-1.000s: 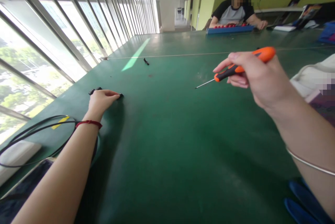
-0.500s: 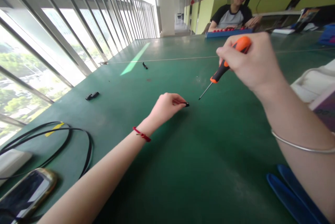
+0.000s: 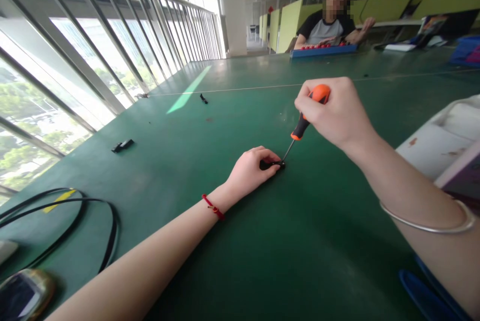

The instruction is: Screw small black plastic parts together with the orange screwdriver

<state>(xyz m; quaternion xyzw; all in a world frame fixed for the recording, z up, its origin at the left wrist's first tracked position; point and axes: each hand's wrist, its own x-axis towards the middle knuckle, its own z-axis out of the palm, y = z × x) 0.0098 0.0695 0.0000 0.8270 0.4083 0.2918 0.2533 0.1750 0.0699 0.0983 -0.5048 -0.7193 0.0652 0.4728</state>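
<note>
My left hand [image 3: 253, 168], with a red cord bracelet at the wrist, pinches a small black part [image 3: 279, 164] down on the green tabletop. In my right hand [image 3: 335, 108] is an orange and black screwdriver [image 3: 301, 126], its fingers wrapped round the handle. The screwdriver's shaft slants down and its tip meets the outer end of the black part, by my left fingertips. What the tip sits in is too small to make out. Much of the part is hidden by my left fingers.
Small black pieces [image 3: 122, 146] [image 3: 203, 99] lie to the left on the table [image 3: 210, 146]. A looped black cable [image 3: 112, 231] and a phone [image 3: 24, 293] are at near left. Blue handles [image 3: 423, 291] and a white object [image 3: 442, 136] stand right. A person [image 3: 330, 23] sits opposite behind a blue tray [image 3: 324, 51].
My right hand has come down and left, bringing the screwdriver tip onto the black part. My left hand has lowered the part to the table. The view has shifted slightly.
</note>
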